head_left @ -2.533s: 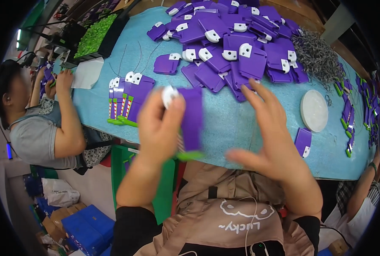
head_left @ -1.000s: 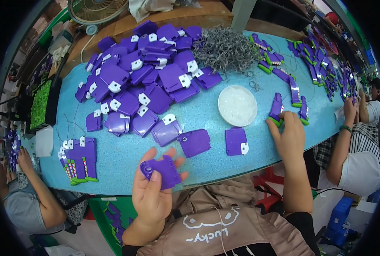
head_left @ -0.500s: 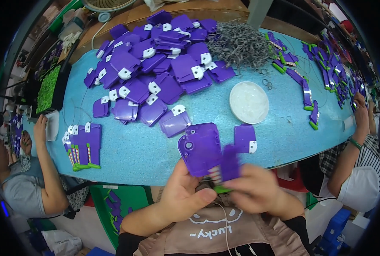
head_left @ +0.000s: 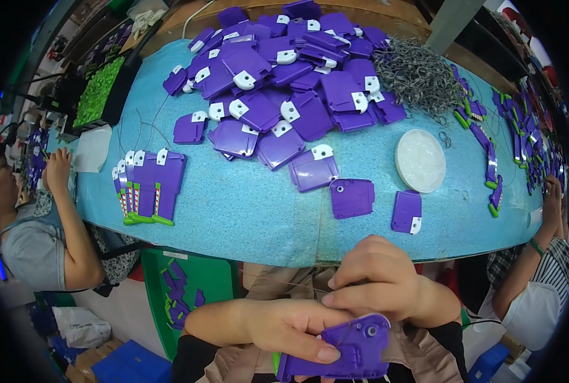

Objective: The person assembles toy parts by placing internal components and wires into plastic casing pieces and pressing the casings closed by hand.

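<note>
My left hand (head_left: 284, 322) is closed round a purple plastic wing shell (head_left: 361, 341), low in front of my body. Its inner side, with molded ribs and a round socket near one corner, faces up. A bit of bright green (head_left: 276, 362) shows at the shell's left end. My thumb lies across the shell. Just above it, my right hand (head_left: 380, 277) has curled fingers, with thumb and forefinger close together. Anything between those fingertips is too small to make out. Nearest on the table lie a bare purple shell (head_left: 353, 199) and a white-cornered purple panel (head_left: 404, 214).
Purple panels with white corners (head_left: 259, 64) form a big heap at the back. Beside it are tangled grey metal rings (head_left: 418, 73) and a white bowl (head_left: 399, 163). Assembled wings (head_left: 150, 185) lie at left, above a green tray (head_left: 201, 274). People sit on both sides.
My hands have come down and closer to my body. The green-ended purple piece has left my right hand; green now shows at the shell in my left. The view has shifted.
</note>
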Demonstrator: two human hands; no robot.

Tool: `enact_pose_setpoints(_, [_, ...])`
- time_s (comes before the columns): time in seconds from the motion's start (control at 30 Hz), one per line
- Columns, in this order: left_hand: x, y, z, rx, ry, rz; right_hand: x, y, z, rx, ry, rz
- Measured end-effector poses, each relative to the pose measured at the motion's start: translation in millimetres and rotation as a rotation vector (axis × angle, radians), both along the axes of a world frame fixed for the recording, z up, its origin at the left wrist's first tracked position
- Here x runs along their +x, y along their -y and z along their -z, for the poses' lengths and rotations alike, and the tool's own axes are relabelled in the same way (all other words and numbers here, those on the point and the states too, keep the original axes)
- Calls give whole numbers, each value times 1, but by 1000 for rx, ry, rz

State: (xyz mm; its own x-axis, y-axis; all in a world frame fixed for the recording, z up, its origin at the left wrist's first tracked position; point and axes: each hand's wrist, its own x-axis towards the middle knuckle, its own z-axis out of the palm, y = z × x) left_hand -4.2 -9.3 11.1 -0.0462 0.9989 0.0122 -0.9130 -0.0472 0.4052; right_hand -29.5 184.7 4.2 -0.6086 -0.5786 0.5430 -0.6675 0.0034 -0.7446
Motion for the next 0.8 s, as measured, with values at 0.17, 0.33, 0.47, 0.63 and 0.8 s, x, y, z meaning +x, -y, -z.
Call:
enact_pose_setpoints(0.17, [0, -2, 2, 14, -349, -226, -18, -6, 11, 363, -346, 477])
enact_pose_setpoints(0.33, [-13, 5, -5, -229, -981, -461, -17, -14, 10, 72, 112, 538])
enact_pose_setpoints(0.47, [-6, 2, -6, -122, -179, -124, -9, -3, 10, 3, -35, 178])
enact_pose_setpoints(0.63, [-7, -2, -1, 18, 13, 78, -1, 2, -4, -2, -90, 64])
enact_pose_setpoints(0.8, [-2, -8, 1, 115, 2, 14, 1, 2, -4, 8, -146, 40])
